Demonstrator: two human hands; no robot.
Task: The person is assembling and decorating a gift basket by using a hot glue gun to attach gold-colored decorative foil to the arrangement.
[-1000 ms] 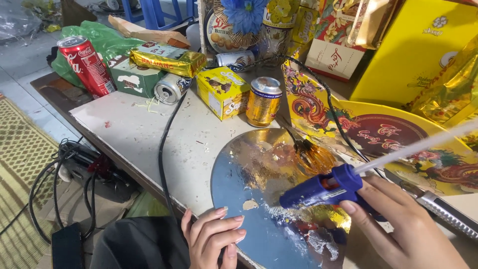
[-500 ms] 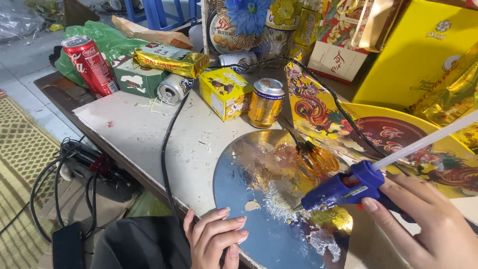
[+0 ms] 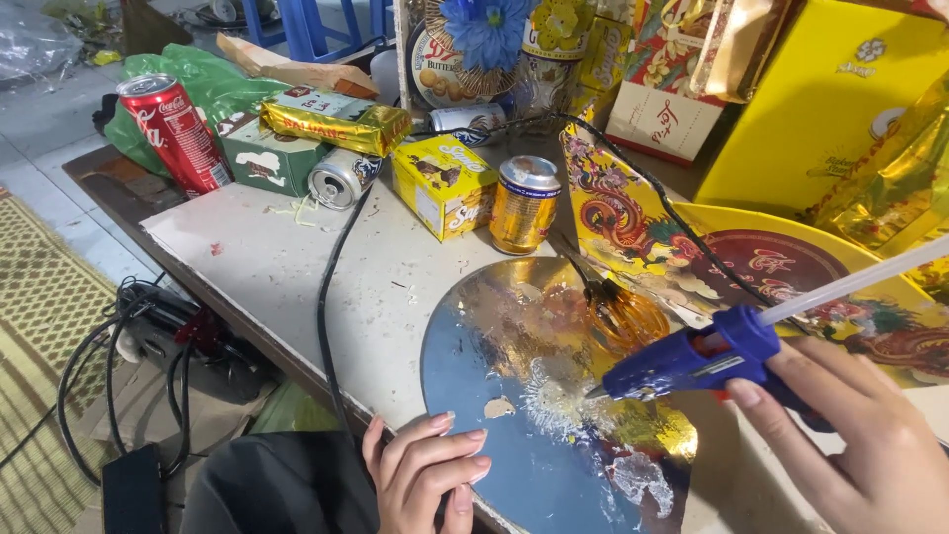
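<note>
Since a moment ago, the blue glue gun [image 3: 707,358] has shifted rightward, its nozzle now poised just above the shiny round foil board [image 3: 534,396]. Beneath lies the pale desk [image 3: 287,267], the board lying flat at its near edge. Right hand [image 3: 860,445] is clenched around the gun's handle, a clear glue stick [image 3: 850,282] jutting from its rear. Left hand [image 3: 425,475] rests fingers on the board's rim, grasping nothing. A gold can [image 3: 524,203] stands nearby, beside a yellow box [image 3: 445,186].

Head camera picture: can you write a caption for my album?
Right hand aims blue glue gun at shiny round foil board; left hand steadies its edge.
</note>
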